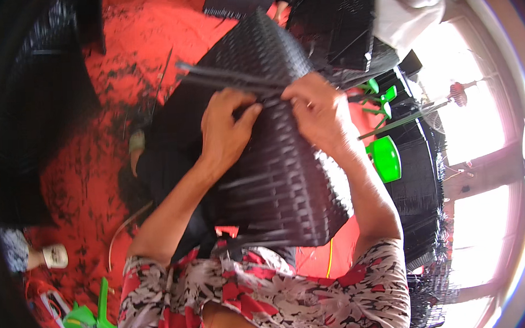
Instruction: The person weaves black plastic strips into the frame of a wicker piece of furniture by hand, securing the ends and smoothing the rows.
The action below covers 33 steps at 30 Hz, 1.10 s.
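Weaving mostly done on black basket (286, 180) in lap, loose strips (229, 77) still unwoven at edge, left hand (226, 130) pressing flat, right hand (319, 111) pinching strips.

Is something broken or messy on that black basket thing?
Not broken, but unfinished: loose black strips stick out past the woven panel near the left hand and right hand. More loose ends poke out at its lower edge. Black scraps litter the red floor.
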Tool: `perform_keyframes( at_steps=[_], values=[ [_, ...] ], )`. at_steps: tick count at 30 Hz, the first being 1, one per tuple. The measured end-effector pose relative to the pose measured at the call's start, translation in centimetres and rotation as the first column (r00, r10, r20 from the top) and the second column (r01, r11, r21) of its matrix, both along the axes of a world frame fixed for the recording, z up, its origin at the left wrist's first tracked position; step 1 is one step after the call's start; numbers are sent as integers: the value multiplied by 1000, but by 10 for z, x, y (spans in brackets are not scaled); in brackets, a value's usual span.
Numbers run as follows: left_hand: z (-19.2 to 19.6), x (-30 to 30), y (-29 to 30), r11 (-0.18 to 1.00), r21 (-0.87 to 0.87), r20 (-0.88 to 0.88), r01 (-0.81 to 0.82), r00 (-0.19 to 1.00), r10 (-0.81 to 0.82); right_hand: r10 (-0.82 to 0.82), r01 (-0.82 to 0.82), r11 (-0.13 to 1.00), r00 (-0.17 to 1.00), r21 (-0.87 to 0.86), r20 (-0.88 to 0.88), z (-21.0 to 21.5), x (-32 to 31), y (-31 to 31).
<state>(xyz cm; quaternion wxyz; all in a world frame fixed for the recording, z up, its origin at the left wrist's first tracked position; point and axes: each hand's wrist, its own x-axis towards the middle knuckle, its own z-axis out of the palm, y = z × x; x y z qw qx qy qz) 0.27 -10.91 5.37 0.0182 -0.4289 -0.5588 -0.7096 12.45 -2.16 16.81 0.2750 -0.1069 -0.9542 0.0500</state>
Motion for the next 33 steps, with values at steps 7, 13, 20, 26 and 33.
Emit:
perform_keyframes(
  at_steps=[7, 13, 20, 26, 33],
  values=[
    [-15, -22, -29, 882, -210, 249, 422, 895, -369, 81, -84, 990, 996, 116, 28, 3, 0, -8],
    [-14, -59, -112, 734, -231, 514, 639, 721, -466, 422, -426, 900, 904, 87, 64, -3, -23, -50],
    [28, -50, -164, 732, -50, 553, 679, 629, -546, 594, -603, 797, 775, -31, 214, 9, -40, -87],
    [33, -42, -192, 676, -151, 557, 722, 627, -545, 392, -412, 886, 911, -213, -129, 64, -10, -64],
    [43, -15, -156, 759, -265, 532, 595, 746, -400, 53, -92, 989, 953, -116, -300, 87, 49, -16]
  ],
)
